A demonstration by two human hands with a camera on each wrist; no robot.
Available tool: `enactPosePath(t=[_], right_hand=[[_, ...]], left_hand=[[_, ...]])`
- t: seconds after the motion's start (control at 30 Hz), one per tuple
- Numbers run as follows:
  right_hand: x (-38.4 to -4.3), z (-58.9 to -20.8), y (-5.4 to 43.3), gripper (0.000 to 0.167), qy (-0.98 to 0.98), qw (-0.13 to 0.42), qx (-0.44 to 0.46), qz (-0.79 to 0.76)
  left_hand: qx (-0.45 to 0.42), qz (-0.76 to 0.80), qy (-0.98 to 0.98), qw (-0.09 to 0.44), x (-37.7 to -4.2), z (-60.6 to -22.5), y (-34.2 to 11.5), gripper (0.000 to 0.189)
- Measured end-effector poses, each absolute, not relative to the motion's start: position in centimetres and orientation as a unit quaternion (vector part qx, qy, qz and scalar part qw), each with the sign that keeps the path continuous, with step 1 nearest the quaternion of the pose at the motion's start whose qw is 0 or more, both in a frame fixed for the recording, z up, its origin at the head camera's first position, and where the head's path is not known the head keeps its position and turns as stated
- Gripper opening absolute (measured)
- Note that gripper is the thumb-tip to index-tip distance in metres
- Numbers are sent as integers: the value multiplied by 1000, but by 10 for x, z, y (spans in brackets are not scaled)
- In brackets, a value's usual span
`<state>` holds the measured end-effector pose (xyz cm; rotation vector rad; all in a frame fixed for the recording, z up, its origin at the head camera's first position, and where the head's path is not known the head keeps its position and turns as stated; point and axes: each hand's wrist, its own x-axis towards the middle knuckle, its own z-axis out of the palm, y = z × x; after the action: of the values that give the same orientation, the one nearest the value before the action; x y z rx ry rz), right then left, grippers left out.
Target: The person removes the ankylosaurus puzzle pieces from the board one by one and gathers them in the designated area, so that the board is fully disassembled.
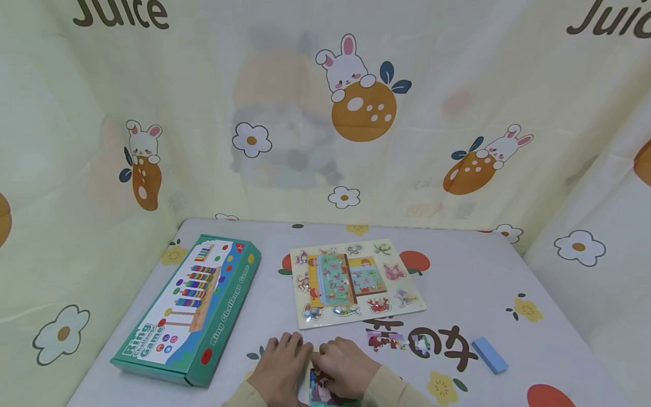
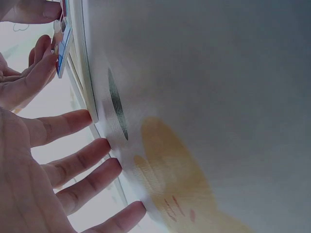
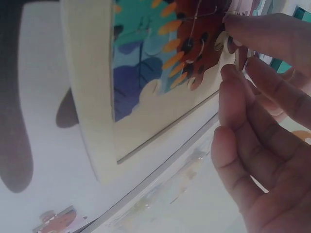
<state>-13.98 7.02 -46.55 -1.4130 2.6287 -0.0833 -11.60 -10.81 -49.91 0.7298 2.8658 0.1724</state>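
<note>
At the front edge of the head view, a wooden-framed jigsaw puzzle (image 1: 317,395) lies partly under both hands. Its pale frame (image 3: 82,92) and several joined colourful pieces show in the right wrist view, beside a bare corner of the tray. My right hand (image 1: 346,364) pinches a small jigsaw piece (image 2: 63,51) between thumb and fingers over the puzzle. My left hand (image 1: 282,367) is at the puzzle's left side, its fingers spread and fairly straight. In the left wrist view, its fingertips (image 2: 83,116) are near the frame's edge and the tablecloth.
Beyond the hands lies a wooden peg puzzle board (image 1: 317,323) with animal shapes. A green Ring Challenge Game box (image 1: 188,305) stands left. Loose jigsaw pieces (image 1: 385,341) and a blue block (image 1: 489,355) lie right. Patterned cloth (image 1: 285,186) hangs behind the table.
</note>
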Motion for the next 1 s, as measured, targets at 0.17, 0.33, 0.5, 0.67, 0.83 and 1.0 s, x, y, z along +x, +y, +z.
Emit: enactPosePath(t=[0.17,0.33,0.5,0.67,0.83,1.0], right_hand=[[-141,-467,72,14,868,37,-495,-21],[-141,-469,73,13,857,16,-515,-8],[-141,-470,74,13,844,-24,-536,10],[-139,-471,75,12,836,-46,-547,11],[-140,-474,76,12,826,-71,-559,4],[-141,-477,78,13,812,-110,-573,2]], left_hand=[[245,65,964,79,-115,-500,-108,100],[230,84,967,76,-114,-500,-106,91],[220,83,969,72,-113,-500,-104,91],[215,81,970,78,-113,-500,-102,92],[210,81,971,83,-114,-499,-101,91],[204,87,971,88,-115,-499,-100,90]])
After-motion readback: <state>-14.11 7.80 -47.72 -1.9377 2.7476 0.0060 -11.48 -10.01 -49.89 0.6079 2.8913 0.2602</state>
